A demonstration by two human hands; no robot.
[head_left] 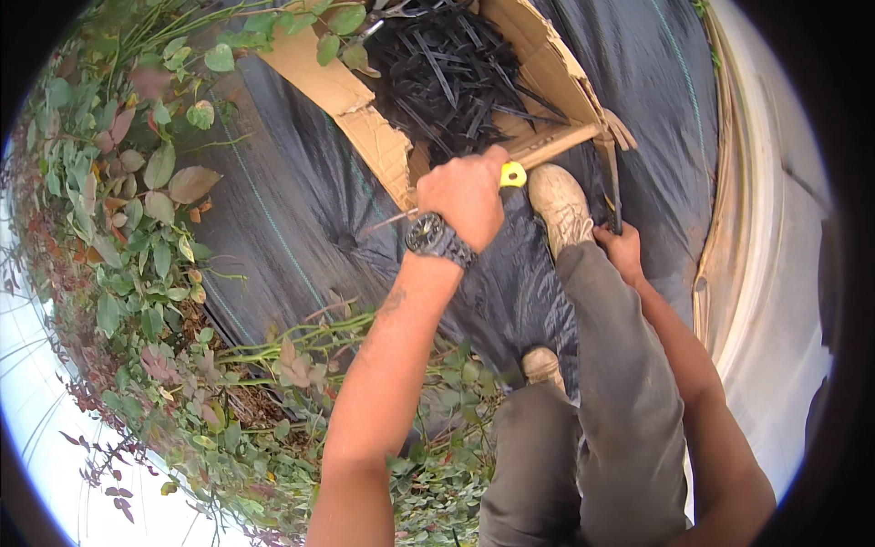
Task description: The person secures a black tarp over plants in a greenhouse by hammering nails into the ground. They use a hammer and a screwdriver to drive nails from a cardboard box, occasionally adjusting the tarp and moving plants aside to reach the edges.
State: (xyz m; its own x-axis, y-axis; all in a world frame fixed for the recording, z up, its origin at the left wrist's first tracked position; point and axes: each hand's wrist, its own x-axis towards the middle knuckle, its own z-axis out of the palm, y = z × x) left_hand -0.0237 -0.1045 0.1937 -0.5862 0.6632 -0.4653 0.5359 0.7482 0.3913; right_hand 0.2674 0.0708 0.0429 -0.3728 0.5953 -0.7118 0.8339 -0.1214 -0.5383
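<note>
Over on the far side of the scene there's an open, torn-edged brown cardboard box [378, 137], loaded with a messy pile of thin black pointed stakes [447, 68] that look like plastic. Just this side of it, the left hand [460, 196] is balled into a fist around a tool with a bright yellow handle end [514, 174] that pokes out on the right, hole and all. A thin brownish strip [389, 221] sticks out left of the fist; can't tell if it's part of the same tool. That wrist has a chunky black watch [437, 237] on it. Off to the right and a bit nearer, the right hand [620, 251] is closed on the lower end of a long, narrow dark strip [613, 187] that runs up to the box's near right corner; can't say whether it's a bit of cardboard or something separate. Between the hands a scuffed beige right shoe [559, 205] is planted by the box, with the matching left shoe [544, 366] nearer, both below grey trousers [629, 383]. All of that is on shiny black ground sheeting [273, 191] with green thread lines. Leafy green and reddish bushes [155, 237] crowd the left, and a silver metal tool [394, 11] sits at the box's far left, partly cut off.
</note>
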